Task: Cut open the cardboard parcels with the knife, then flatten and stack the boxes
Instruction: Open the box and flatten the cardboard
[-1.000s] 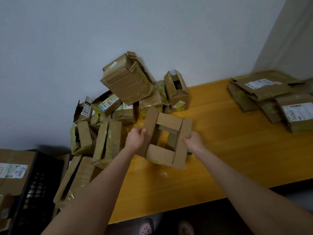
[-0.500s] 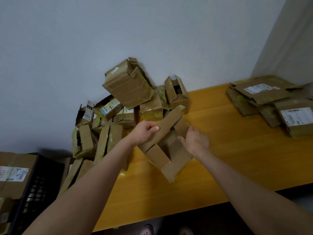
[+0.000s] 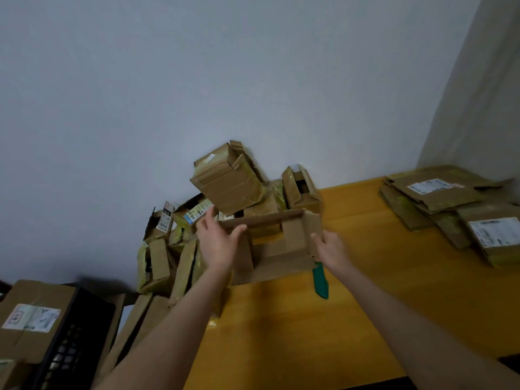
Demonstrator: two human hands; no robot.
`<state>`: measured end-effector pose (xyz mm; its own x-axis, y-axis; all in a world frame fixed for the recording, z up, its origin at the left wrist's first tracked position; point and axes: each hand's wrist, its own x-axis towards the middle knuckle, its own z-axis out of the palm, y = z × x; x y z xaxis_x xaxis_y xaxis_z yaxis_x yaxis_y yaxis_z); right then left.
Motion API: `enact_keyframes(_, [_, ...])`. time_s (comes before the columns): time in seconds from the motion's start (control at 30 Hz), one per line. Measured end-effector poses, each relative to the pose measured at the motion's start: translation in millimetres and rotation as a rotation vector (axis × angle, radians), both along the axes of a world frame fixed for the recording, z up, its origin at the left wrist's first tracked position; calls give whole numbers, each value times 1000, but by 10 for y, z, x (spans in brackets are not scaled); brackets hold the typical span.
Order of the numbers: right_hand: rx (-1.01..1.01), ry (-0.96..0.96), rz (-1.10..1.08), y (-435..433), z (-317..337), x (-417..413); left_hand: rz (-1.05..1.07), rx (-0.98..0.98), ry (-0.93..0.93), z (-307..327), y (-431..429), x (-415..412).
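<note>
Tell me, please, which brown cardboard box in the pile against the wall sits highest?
The large taped brown cardboard box, tilted above all the others; the small open box beside it sits lower.

parcel heap (image 3: pixel 225 192) blocks left, bare table (image 3: pixel 351 305) right

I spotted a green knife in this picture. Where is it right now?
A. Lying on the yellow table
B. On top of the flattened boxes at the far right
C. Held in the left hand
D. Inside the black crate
A: the green knife lies on the yellow table just below the right hand, which grips the opened box rather than the knife.
</note>
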<state>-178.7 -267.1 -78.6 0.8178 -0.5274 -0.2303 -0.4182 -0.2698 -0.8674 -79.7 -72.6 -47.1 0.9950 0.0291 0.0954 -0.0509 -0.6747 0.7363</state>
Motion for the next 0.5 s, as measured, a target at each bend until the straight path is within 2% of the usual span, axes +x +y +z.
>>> enact_keyframes(0.03, [18, -19, -15, -4, 48, -8, 54, -83, 138, -44, 26, -28])
enact_keyframes(0.1, [80, -55, -24, -26, 119, -28, 26, -83, 314, -133, 92, -57])
enact_keyframes(0.27, [211, -98, -90, -100, 163, -68, -108, -230, 383, -109, 60, -7])
enact_keyframes(0.43, [413, -160, -224, -259, 137, -165, -492, -281, 535, 79, 184, 39])
enact_keyframes(0.5, [495, -174, -260, -336, 81, -215, -455, -391, 565, 80, 278, 86])
